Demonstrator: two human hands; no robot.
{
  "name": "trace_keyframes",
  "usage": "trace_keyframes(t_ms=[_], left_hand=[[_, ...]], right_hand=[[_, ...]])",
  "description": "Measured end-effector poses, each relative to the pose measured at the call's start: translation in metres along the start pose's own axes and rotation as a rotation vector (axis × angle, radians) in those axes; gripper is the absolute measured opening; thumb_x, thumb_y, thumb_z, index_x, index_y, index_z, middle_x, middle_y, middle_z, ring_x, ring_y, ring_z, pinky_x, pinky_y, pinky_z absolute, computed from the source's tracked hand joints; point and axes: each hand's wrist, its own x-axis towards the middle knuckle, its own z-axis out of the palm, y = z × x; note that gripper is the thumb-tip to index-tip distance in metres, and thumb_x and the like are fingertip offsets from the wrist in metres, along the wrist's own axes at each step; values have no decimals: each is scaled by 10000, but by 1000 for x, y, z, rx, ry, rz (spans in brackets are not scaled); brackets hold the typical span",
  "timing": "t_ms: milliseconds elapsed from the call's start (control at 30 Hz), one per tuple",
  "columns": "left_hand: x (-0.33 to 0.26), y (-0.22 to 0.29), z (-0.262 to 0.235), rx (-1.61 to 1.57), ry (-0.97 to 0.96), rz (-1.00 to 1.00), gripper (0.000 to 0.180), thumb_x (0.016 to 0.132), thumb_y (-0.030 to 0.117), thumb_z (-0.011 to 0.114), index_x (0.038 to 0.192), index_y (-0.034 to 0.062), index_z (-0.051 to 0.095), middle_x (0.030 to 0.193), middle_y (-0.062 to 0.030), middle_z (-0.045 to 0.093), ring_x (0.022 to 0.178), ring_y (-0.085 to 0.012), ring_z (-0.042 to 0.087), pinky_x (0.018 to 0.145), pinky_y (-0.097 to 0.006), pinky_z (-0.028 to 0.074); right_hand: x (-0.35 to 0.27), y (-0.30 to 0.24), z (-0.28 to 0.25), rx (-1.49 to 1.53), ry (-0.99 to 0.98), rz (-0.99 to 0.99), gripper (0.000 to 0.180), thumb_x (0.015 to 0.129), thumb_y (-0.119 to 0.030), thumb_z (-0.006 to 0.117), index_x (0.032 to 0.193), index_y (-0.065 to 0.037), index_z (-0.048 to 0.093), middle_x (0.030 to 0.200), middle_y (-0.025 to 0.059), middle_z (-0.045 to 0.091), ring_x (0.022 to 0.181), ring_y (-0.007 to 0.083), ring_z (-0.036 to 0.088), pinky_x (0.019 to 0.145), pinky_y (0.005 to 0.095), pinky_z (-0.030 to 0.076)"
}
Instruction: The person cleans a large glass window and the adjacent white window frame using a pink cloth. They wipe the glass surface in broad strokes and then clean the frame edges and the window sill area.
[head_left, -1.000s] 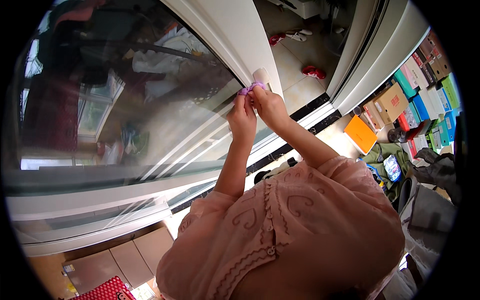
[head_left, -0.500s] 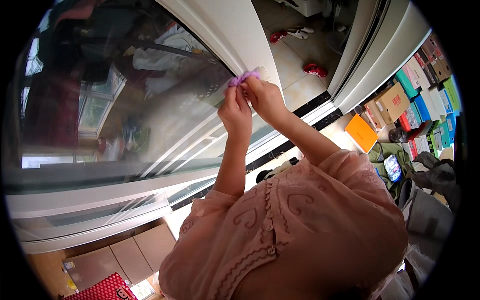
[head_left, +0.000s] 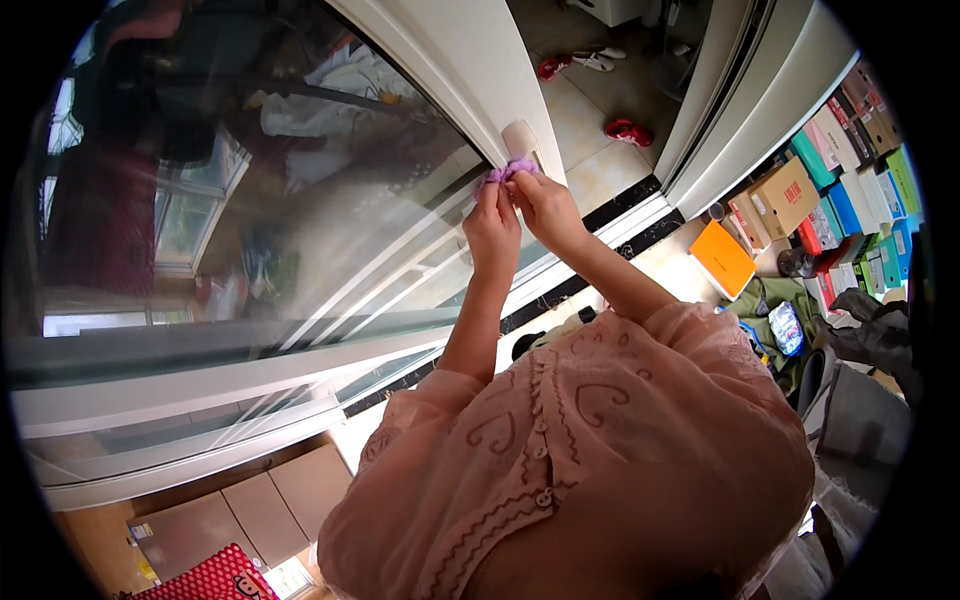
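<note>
Pink blouse [head_left: 580,450] nearest, with buttons and stitched curls, filling the lower part of the view. Rising out of it, two bare forearms, close together, both lifted toward the sliding door.

Left hand [head_left: 492,225] closed, fingers curled upward and pinching the lower left edge of a small purple cloth [head_left: 510,170]. Right hand [head_left: 548,210] closed too, just beside the left one and touching it, gripping the same cloth from the right. Cloth bunched between the fingertips of both hands and pressed on the white door frame [head_left: 450,70], right under the lower end of a cream handle [head_left: 521,140].

Compared with one second ago, almost the same picture: same two-handed grip, same place on the frame. Half a second ago, cloth a little higher, over the lower end of the handle; now back just below it, with the handle uncovered again. Only a short up-and-down stroke then, no shift to another part of the frame. Looks like rubbing of one spot beside the handle, not finished with this spot yet.

Behind the hands, the large glass pane [head_left: 300,200], full of reflections of a room and a window. Farther down, a black sill strip [head_left: 620,215] and pale floor tiles [head_left: 600,100], with red slippers [head_left: 630,131] lying on them. Off to the right, an orange box [head_left: 724,258] and a row of coloured boxes [head_left: 850,200], well apart from the hands.
</note>
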Motion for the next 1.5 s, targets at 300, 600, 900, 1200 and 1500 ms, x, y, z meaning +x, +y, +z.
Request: trace_keyframes(t_ms=[300, 600, 900, 1200, 1500], left_hand=[[49, 53, -6, -136, 163, 236, 92, 885, 89, 583, 956, 35, 606, 697, -174, 619, 602, -325, 633, 521, -352, 502], [7, 9, 35, -36, -173, 25, 87, 906, 115, 544, 929, 47, 594, 700, -185, 621, 640, -343, 635, 539, -387, 494], [32, 46, 0, 6, 171, 204, 45, 884, 89, 578, 854, 59, 592, 626, -153, 573, 532, -329, 583, 474, -379, 453], [8, 8, 23, -76, 29, 150, 46, 876, 84, 580, 877, 43, 560, 693, -165, 622, 607, -335, 637, 496, -385, 503], [-5, 0, 28, -48, -49, 76, 63, 890, 94, 563, 933, 63, 596, 710, -167, 627, 632, -346, 636, 520, -410, 494]], right_hand=[[61, -14, -32, -16, 194, -18, 124, 861, -101, 594, 775, -59, 516, 594, 130, 534, 497, 318, 522, 446, 382, 412], [-5, 41, -17, -49, 42, 190, 142, 878, -141, 579, 785, -59, 511, 640, 152, 559, 553, 358, 545, 484, 411, 432], [36, -7, -27, 35, 162, -6, 123, 822, -92, 625, 774, -61, 516, 653, 122, 554, 567, 320, 547, 481, 397, 426], [7, 25, -13, -48, 68, 55, 168, 852, -127, 606, 741, -56, 500, 608, 117, 540, 521, 314, 530, 461, 392, 420], [-19, 32, -3, -2, 34, 180, 145, 865, -158, 594, 788, -61, 518, 668, 140, 586, 598, 339, 583, 507, 407, 454]])
